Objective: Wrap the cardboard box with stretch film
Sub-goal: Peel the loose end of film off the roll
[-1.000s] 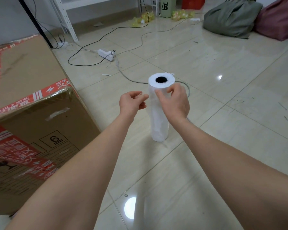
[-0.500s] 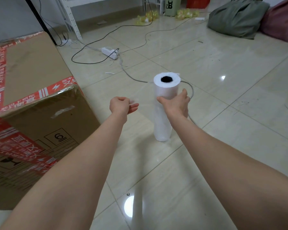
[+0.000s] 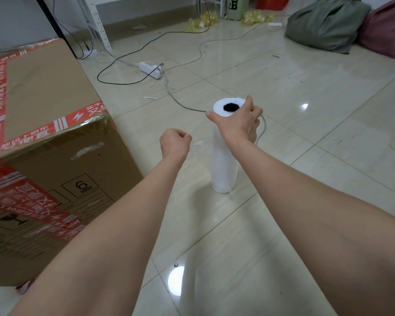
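Note:
A white roll of stretch film (image 3: 222, 169) stands upright on the tiled floor, its dark core facing up. My right hand (image 3: 237, 120) grips the roll near its top. My left hand (image 3: 175, 144) is a closed fist pinching the loose end of the clear film, which stretches thinly from the roll toward it. The large cardboard box (image 3: 43, 142), edged with red printed tape and partly covered in film, stands at the left, a short way from my left hand.
A white power strip (image 3: 151, 69) with black and grey cables lies on the floor behind the roll. A green bag (image 3: 326, 26) and a dark red bag (image 3: 388, 35) sit far right. A white shelf leg (image 3: 96, 21) rises at the back.
My left hand drew the film end away from the roll to the left. My right hand shifted up to the roll's top.

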The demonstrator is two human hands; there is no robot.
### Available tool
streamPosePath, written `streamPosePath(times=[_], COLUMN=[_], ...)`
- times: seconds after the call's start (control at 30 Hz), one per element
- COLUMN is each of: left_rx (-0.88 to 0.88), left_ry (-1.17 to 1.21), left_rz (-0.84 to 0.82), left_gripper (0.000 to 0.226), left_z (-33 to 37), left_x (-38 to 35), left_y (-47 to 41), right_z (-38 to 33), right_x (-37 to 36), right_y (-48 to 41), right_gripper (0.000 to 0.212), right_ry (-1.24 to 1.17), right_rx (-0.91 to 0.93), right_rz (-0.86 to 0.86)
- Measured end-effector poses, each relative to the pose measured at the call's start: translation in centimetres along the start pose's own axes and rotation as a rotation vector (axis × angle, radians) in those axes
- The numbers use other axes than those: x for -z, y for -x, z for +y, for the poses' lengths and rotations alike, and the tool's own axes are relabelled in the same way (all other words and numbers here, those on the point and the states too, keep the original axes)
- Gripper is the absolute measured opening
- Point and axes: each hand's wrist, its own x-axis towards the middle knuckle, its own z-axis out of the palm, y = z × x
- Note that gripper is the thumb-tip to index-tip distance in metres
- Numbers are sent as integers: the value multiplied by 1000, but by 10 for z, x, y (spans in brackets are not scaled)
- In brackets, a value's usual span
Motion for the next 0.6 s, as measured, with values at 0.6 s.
streamPosePath(times=[0.6], left_rx=[5], left_ry=[-124], left_rz=[152], left_gripper=[31], left_z=[-25], left_x=[34], left_y=[0], right_z=[3], right_x=[-9], right_y=[-4], right_gripper=[100], right_ry=[69], right_rx=[57], right_rz=[-10])
